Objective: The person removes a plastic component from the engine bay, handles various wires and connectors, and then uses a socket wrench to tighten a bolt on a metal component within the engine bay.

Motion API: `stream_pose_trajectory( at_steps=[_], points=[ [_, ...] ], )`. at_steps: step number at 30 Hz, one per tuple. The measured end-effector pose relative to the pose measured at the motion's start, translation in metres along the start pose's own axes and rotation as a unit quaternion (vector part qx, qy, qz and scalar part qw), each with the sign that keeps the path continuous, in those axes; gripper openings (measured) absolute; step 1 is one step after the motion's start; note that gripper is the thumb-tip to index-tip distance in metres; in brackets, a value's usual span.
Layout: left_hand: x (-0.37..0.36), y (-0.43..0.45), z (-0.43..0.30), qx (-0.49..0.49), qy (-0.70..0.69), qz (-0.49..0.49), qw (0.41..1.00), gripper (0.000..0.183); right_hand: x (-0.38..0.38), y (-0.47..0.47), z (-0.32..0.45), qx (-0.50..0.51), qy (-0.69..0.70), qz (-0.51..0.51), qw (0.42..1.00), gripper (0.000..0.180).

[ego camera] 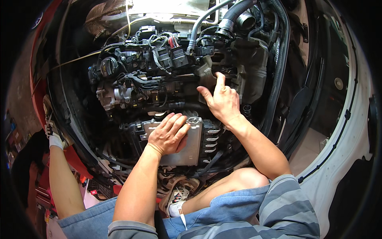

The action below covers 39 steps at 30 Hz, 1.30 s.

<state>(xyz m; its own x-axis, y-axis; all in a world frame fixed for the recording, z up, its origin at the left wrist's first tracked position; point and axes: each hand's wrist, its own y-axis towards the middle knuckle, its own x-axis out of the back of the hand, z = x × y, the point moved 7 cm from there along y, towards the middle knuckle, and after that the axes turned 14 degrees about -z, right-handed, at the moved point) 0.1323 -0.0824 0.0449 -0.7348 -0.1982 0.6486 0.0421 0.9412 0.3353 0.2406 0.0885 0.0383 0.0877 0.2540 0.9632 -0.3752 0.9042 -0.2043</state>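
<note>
My left hand (168,134) lies palm down on a silver metal-cased control module (191,143), its fingers bent near the top edge. What sits under the palm is hidden. Farther up, my right hand (225,101) has its index finger stretched out against a dull grey curved cover piece (206,71). Its thumb stands apart from that finger, and the other fingers curl inward. To the left, the engine carries a black oil filler cap (109,67), wiring looms (143,80) and black electrical connectors (179,56).
A ribbed hose (238,13) and a thick black hose (279,74) run along the right. A thin yellow dipstick-like rod (79,59) crosses the upper left. My bent knee (250,177) is below the module. A red body panel (37,74) borders the left.
</note>
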Motion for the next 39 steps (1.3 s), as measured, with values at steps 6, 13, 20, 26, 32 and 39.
stream_pose_trajectory(
  at_steps=[6, 13, 20, 26, 32, 39],
  points=[
    [-0.001, 0.0, 0.001, 0.002, -0.007, 0.012, 1.0, 0.052, 0.028, 0.03, 0.001, 0.028, 0.113, -0.095, 0.989, 0.075],
    [-0.002, 0.001, 0.0, -0.002, 0.013, 0.024, 1.0, 0.048, 0.015, 0.034, -0.011, -0.114, 0.244, -0.047, 0.962, 0.062],
    [-0.002, 0.003, -0.002, 0.001, 0.007, 0.014, 1.0, 0.049, 0.015, 0.042, -0.015, -0.141, 0.204, -0.045, 0.968, 0.047],
    [0.0, 0.006, -0.003, -0.003, 0.008, 0.004, 1.0, 0.049, 0.098, 0.034, -0.048, 0.099, 0.079, -0.344, 0.93, 0.031],
    [-0.003, 0.005, -0.004, 0.002, 0.012, 0.01, 1.0, 0.049, 0.043, 0.067, -0.073, 0.095, -0.065, -0.22, 0.969, 0.075],
    [-0.005, 0.004, -0.003, 0.0, 0.01, 0.019, 1.0, 0.05, 0.014, 0.043, -0.078, 0.07, -0.009, -0.229, 0.971, 0.065]
  ],
)
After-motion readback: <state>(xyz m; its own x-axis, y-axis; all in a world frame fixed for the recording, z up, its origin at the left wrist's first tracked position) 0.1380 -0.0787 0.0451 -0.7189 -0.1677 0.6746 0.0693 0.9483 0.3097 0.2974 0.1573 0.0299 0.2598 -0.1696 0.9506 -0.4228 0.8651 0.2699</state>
